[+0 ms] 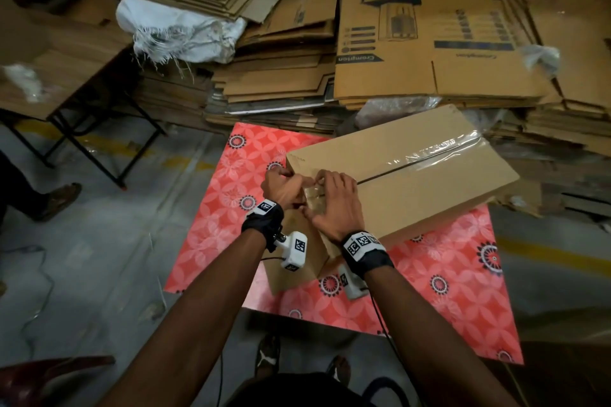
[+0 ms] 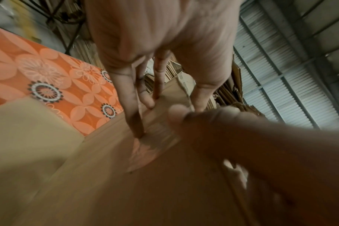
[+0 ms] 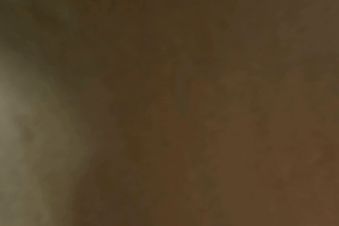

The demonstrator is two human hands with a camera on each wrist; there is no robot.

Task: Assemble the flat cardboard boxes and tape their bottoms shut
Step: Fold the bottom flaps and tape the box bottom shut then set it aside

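Right wrist view all brown blur; left wrist view smeared; tape roll [image 1: 314, 192] mostly hidden between hands.

Both forearms are bare, each wrist wrapped in a black strap [image 1: 263, 225] topped with a white block of black square markers. A white camera unit [image 1: 294, 251] hangs under each wrist, trailing thin black cable.

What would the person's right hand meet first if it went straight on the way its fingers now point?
Most likely the left hand: the right hand lies on the cardboard box, fingers aimed left along the taped edge, though depth is unclear.
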